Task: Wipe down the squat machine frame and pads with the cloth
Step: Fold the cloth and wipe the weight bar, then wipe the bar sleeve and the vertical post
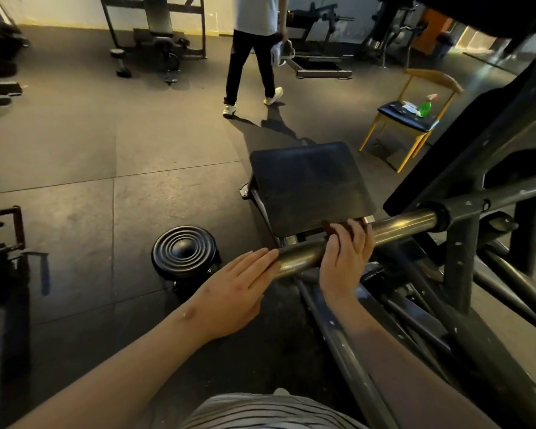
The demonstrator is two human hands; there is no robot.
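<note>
Single head-worn wide view, forward and down, close above steel bar (pixel 399 226)

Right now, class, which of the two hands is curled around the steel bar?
The right hand: its fingers wrap over the bar, while the left hand lies flat, just touching the bar's end.

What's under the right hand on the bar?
A dark cloth edge shows beyond the fingers of the right hand, pressed onto the steel bar. The rest of it is hidden by the hand.
</note>
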